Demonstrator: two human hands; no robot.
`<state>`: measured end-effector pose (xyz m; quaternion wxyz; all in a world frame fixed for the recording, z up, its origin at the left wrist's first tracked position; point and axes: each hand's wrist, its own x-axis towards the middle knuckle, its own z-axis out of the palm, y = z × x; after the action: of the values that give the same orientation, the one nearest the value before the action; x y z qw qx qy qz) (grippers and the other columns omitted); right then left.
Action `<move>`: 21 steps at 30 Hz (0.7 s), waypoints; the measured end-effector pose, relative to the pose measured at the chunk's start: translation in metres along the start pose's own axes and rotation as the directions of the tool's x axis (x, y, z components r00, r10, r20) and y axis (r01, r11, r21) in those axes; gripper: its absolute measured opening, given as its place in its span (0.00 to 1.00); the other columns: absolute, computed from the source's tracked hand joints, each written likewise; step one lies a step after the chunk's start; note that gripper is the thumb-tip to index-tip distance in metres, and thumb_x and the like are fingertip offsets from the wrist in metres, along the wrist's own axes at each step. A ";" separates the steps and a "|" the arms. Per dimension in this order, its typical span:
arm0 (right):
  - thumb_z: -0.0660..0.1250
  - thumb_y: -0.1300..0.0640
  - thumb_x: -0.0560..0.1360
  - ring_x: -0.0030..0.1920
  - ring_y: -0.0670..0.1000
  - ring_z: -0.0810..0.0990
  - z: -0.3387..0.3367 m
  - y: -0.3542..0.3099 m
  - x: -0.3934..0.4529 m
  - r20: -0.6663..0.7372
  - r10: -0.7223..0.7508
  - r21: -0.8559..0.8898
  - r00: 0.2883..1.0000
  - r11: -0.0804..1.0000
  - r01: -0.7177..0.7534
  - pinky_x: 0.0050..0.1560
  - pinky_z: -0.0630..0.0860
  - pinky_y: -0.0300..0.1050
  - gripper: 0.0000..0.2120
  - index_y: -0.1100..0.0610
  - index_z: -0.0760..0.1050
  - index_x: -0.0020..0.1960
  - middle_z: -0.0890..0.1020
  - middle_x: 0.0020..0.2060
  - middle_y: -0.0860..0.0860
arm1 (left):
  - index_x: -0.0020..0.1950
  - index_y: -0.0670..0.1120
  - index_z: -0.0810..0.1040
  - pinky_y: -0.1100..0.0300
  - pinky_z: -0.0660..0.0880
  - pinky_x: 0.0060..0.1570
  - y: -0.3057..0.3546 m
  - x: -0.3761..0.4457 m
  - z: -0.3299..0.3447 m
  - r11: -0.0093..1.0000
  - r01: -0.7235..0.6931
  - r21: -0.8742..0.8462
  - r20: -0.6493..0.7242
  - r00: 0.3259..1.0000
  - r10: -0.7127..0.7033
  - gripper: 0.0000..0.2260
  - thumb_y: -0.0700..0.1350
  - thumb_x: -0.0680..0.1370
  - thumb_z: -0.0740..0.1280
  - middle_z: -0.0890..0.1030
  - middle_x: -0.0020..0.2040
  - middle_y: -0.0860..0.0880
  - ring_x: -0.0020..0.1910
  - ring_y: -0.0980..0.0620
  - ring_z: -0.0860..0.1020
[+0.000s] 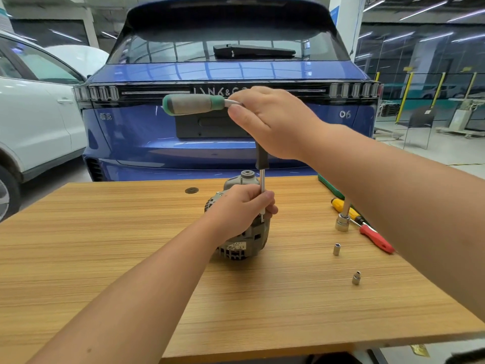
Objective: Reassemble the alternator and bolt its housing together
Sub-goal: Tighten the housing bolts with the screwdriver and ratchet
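The alternator (pixel 240 227) stands in the middle of the worktop (pixel 131 258), its shaft axis upright and the pulley nut (pixel 247 174) pointing up at the far top. It looks to me like a dense, heavy lump of cast metal, stiff and unlikely to slip, so I judge the ribbed housing the place to steady it, away from the vents near its base. My left hand (pixel 242 208) is curled over its top near side, and its grip pinches the lower end of the upright extension bar (pixel 262 185) where that meets the housing; the bolt itself is hidden under my fingers. My right hand (pixel 267 119) is above, fingers wrapped round the head of the ratchet (pixel 195 104), whose green and grey handle lies level and points left. To the right lie a large socket (pixel 342 223), two small sockets (pixel 336 249) (pixel 356 278) and a red screwdriver (pixel 376 239). Beyond the far edge stands a blue car (pixel 236 74).
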<state>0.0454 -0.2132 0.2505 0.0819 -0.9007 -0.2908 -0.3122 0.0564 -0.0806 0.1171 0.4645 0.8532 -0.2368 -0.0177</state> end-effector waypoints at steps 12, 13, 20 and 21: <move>0.59 0.57 0.81 0.38 0.50 0.86 -0.013 -0.009 0.012 0.515 0.557 0.837 0.651 -0.163 -0.523 0.54 0.75 0.54 0.06 0.57 0.74 0.53 0.86 0.37 0.49 | 0.51 0.58 0.83 0.61 0.73 0.49 -0.002 0.000 -0.002 1.000 -0.011 0.022 0.021 1.000 0.011 0.11 0.57 0.85 0.62 0.85 0.48 0.65 0.50 0.66 0.81; 0.60 0.56 0.81 0.36 0.49 0.86 -0.004 -0.009 0.008 0.492 0.577 0.869 0.652 -0.274 -0.413 0.52 0.74 0.52 0.06 0.56 0.74 0.54 0.85 0.37 0.48 | 0.51 0.58 0.83 0.61 0.73 0.49 -0.002 0.000 -0.002 1.000 -0.012 0.022 0.020 1.000 0.011 0.11 0.57 0.85 0.62 0.85 0.48 0.65 0.49 0.67 0.81; 0.65 0.62 0.80 0.44 0.54 0.79 0.030 -0.005 -0.020 -0.521 0.288 0.393 0.804 0.917 -0.074 0.43 0.75 0.52 0.04 0.61 0.77 0.48 0.82 0.44 0.58 | 0.51 0.58 0.82 0.64 0.71 0.46 0.000 0.000 -0.001 1.000 -0.022 0.023 0.018 1.000 0.022 0.09 0.54 0.85 0.62 0.85 0.46 0.66 0.46 0.71 0.80; 0.64 0.62 0.80 0.45 0.57 0.78 0.031 -0.003 -0.020 -0.509 0.158 0.190 0.846 0.979 -0.069 0.43 0.75 0.54 0.06 0.63 0.79 0.51 0.81 0.45 0.57 | 0.51 0.58 0.82 0.64 0.72 0.46 0.000 0.000 -0.001 1.000 -0.022 0.021 0.021 1.000 0.021 0.09 0.54 0.85 0.62 0.85 0.46 0.66 0.46 0.70 0.80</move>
<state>0.0464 -0.2103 0.2138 0.2501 -0.7880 -0.2287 -0.5140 0.0569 -0.0799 0.1171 0.4531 0.8552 -0.2508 -0.0189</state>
